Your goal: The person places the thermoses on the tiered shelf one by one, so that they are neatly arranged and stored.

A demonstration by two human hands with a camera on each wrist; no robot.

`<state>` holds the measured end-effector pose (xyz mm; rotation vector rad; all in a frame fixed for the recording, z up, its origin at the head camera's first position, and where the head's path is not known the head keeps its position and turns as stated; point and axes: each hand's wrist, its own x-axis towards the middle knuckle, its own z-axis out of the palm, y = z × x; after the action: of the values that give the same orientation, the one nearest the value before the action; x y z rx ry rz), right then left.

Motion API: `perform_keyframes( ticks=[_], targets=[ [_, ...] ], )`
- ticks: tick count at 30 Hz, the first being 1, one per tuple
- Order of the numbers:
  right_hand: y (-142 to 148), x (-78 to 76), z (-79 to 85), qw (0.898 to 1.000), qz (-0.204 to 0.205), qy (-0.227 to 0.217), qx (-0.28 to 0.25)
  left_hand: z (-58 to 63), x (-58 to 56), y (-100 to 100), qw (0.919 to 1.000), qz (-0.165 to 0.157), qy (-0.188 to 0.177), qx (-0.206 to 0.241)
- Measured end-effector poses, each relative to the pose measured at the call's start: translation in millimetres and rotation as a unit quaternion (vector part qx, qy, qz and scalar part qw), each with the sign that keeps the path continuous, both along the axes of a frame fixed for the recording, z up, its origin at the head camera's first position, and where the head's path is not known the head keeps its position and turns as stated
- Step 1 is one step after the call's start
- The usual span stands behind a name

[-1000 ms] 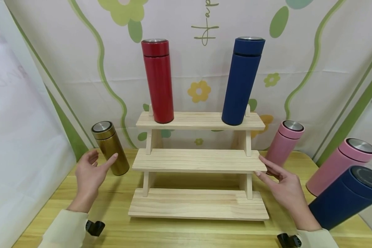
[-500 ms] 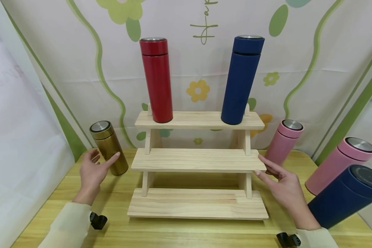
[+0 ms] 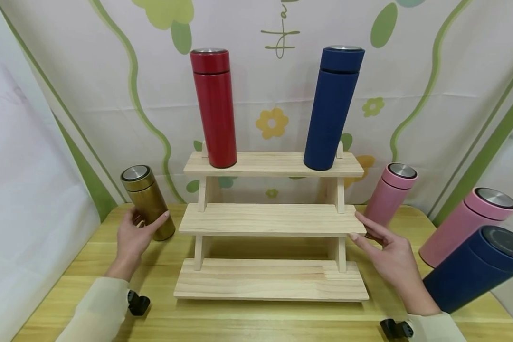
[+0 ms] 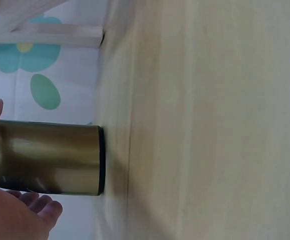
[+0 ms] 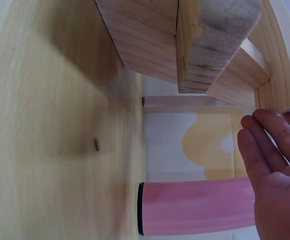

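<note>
My left hand (image 3: 134, 237) is around the lower part of an upright gold thermos (image 3: 149, 199), thumb reaching across its front and fingers at its left side. The left wrist view has the gold bottle (image 4: 49, 157) between thumb and loosely bent fingers, its base on the table. With thumb at the front edge and forefinger at the back corner, my right hand (image 3: 391, 256) holds the right end of the middle board of a three-tier wooden display stand (image 3: 269, 219). On its top tier stand a tall red thermos (image 3: 215, 114) and a tall blue thermos (image 3: 332, 114).
Behind my right hand is a small pink thermos (image 3: 386, 199). Farther right stand a larger pink thermos (image 3: 463, 230) and a thick dark blue bottle (image 3: 470, 273). The stand rests on a wood-grain table (image 3: 256, 323), with a flower-print cloth (image 3: 278, 80) behind.
My left hand has moved right, bringing its thumb and fingers closer around the gold thermos. My right hand stays at the stand. The view has shifted slightly.
</note>
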<state>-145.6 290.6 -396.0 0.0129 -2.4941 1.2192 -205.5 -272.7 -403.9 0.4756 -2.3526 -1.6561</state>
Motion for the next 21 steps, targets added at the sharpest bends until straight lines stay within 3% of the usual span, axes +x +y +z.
perform_keyframes(
  ticks=[21],
  targets=[
    [-0.1,-0.5,0.9,1.0,-0.004,-0.004,0.004,-3.8,-4.3,0.8,0.9999,0.009,-0.006,-0.01]
  ],
)
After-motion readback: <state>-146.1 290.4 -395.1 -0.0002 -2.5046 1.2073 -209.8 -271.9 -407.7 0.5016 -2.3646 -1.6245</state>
